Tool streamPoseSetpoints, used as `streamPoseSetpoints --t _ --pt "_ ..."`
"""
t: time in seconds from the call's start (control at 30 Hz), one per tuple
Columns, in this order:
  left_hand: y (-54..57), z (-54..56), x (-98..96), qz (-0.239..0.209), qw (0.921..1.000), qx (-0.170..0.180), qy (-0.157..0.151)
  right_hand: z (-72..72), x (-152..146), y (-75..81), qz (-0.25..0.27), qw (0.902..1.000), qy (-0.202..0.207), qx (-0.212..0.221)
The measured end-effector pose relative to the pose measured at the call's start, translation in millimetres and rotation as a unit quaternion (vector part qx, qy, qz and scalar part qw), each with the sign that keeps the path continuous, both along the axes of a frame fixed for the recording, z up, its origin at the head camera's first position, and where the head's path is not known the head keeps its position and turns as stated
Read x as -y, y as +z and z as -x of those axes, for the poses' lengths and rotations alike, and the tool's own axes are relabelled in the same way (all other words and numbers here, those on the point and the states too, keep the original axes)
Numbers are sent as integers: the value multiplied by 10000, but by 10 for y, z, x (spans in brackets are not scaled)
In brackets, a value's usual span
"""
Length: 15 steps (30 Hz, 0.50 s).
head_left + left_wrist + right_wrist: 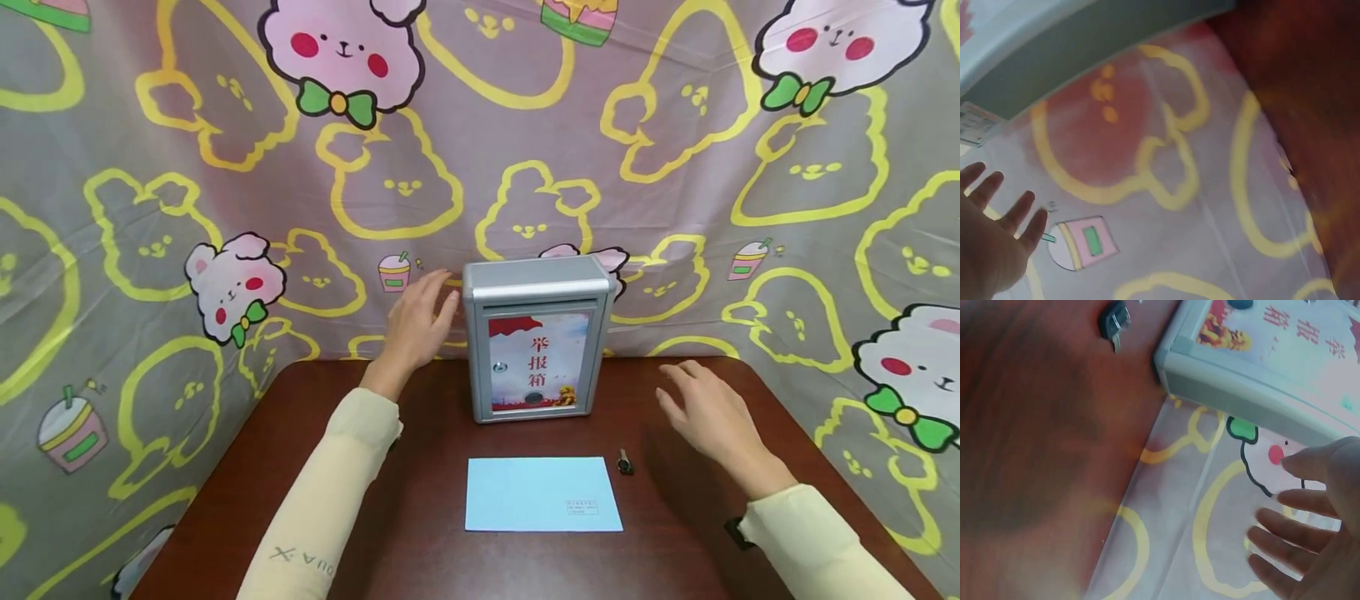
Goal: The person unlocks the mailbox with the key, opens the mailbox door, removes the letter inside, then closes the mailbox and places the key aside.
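Note:
A grey metal drop box (536, 342) with a lock and a printed front stands upright at the back of the table. My left hand (422, 325) is raised beside its upper left side, fingers extended and holding nothing; in the left wrist view the same hand (997, 237) shows spread fingers below the box. To the right of the box, my right hand (708, 412) hovers over the table with loosely bent fingers and nothing in it. A light blue envelope (540, 493) lies flat in front of the box. Just right of the envelope is a small black-headed key (624, 462).
The dark reddish-brown table (540, 567) reaches back to a patterned cloth (435, 192) that hangs behind and on both sides. A dark band (741, 533) sits at the right wrist.

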<state>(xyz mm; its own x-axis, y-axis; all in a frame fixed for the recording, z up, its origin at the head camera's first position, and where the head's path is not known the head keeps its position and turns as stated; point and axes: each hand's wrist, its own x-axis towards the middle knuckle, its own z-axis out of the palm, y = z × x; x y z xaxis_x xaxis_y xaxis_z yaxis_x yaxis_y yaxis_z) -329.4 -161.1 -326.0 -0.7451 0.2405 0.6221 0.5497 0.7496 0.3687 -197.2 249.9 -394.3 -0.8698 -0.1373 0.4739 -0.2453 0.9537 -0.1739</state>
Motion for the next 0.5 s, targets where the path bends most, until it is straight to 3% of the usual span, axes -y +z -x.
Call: streamPoseSetpoints --t 0.1,0.23,0.33,0.5 --pt "-144 -63 113 639 9976 14 253 73 -28 6 129 9991 51 -410" --pt "-370 -145 228 1402 9884 203 548 183 -58 -20 134 9977 117 -656" --pt "-527 -196 280 1826 9797 302 773 256 -92 -59 40 9983 134 -574" --pt "-720 -276 339 2038 9746 330 870 343 -145 -139 -125 9996 89 -245"
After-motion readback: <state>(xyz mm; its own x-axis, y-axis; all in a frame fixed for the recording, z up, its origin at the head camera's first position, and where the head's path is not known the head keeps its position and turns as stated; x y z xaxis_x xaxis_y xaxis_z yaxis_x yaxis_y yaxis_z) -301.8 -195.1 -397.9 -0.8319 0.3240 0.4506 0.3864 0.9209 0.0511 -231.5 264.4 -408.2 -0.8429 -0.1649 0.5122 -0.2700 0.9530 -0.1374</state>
